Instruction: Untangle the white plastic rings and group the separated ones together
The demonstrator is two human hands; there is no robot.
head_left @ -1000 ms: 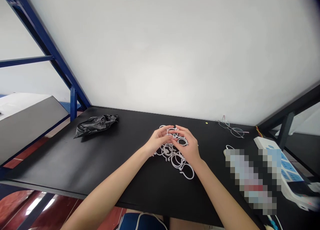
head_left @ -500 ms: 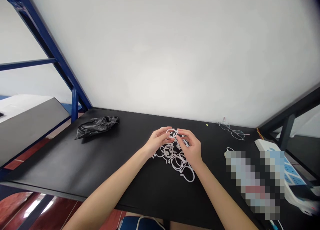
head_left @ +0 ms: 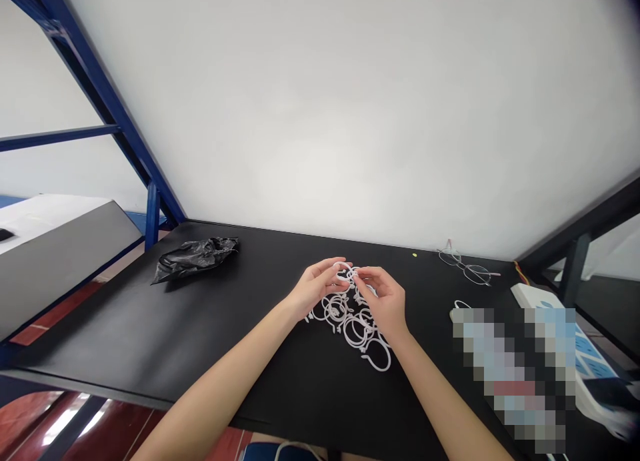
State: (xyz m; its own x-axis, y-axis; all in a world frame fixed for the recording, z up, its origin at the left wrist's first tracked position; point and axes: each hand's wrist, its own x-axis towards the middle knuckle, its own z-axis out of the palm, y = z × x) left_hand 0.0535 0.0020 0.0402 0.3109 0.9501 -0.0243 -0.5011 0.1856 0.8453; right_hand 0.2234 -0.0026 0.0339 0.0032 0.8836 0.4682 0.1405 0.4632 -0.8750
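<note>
Head view: hands [head_left: 315,289] [head_left: 386,301] on ring [head_left: 344,264], room leftward to tabletop edge [head_left: 89,306]

My left hand [head_left: 317,286] and right hand [head_left: 385,297] are close together above the black table [head_left: 240,321], my fingertips pinching a white ring [head_left: 343,263] from either side; more loose rings [head_left: 336,309] lie overlapping beneath my hands and nearer me, the closest with a gap in its loop; a crumpled black plastic bag [head_left: 195,259] lies off to my left; glasses [head_left: 461,265] rest by the wall [head_left: 325,114] at the back right; to my right are a pixelated item [head_left: 505,374] and a white power strip [head_left: 590,354] with blue sockets; a blue metal frame [head_left: 103,91] slants along the left.
</note>
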